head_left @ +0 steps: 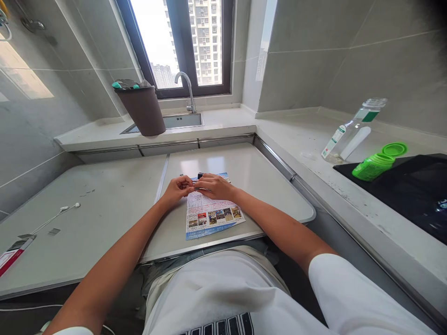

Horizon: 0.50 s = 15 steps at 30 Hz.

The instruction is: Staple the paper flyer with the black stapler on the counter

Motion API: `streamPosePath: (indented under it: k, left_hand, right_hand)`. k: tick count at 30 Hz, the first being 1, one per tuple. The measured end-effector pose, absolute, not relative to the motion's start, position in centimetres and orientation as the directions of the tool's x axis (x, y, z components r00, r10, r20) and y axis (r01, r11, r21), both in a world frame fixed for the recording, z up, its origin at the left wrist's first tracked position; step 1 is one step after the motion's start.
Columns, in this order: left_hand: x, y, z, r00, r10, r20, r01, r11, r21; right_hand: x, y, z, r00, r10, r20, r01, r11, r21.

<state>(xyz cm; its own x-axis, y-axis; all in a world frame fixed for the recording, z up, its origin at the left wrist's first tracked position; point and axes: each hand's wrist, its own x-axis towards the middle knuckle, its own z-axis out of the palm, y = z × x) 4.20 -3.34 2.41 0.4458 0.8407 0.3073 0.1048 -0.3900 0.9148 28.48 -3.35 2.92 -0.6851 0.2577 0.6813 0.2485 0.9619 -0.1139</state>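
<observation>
- Your left hand [179, 187] and right hand [217, 186] meet over the upper part of a printed paper leaflet with blue edges and small photos [215, 216], which lies on the off-white, smooth-topped desk [118, 200].
- Between your hands is a small slim item [196, 182], mostly hidden; your left fingers pinch its near-left end, and your right fingers grip it from the right. A small black piece [200, 175] shows at twelve o'clock of it, beside your right fingertips; you cannot tell whether the two are joined.
- At nine o'clock from the leaflet, white wired earphones [64, 209] lie on the desk, with a red-and-white flat box [14, 256] farther out, between eight and nine.
- At eleven, a tapered brown bin [142, 111] stands on the white counter [228, 120], beside the steel sink [183, 121]. The curved metal faucet [190, 90] is near twelve.
- At two, you have a clear glass bottle with green-and-white labels [351, 132]; nearer three, a bright green plastic bottle with its cap flipped open [373, 166] is on a black surface [415, 186].
</observation>
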Motion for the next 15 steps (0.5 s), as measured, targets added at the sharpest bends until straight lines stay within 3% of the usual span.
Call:
streamPosePath:
  k: [4,7,11,13,15]
  left_hand:
    - [3.2,-2.1,1.8,0.302,0.875,0.379,0.282,-0.462,0.841]
    - [1.8,-0.9,1.2,0.248,0.868,0.429,0.614,-0.484,0.623]
    - [0.3,0.6,0.4,0.331,0.833,0.444,0.784,-0.504,0.361]
    - [0.0,1.1,-0.1,0.380,0.825,0.419,0.809,-0.516,0.283]
    - [0.0,1.5,-0.7,0.428,0.825,0.369,0.818,-0.527,0.231]
  right_hand:
    - [30.7,-1.4,3.2,-0.489,0.450,0.747,0.376,0.882,-0.285]
    - [33.8,0.9,3.1,-0.299,0.634,0.713,0.555,0.724,-0.411]
    - [37.8,3.1,2.3,0.030,0.879,0.475,0.798,0.265,-0.541]
    - [39.0,3.8,1.7,0.220,0.916,0.335,0.838,-0.002,-0.546]
    - [39.6,4.2,1.1,0.327,0.909,0.258,0.839,-0.153,-0.523]
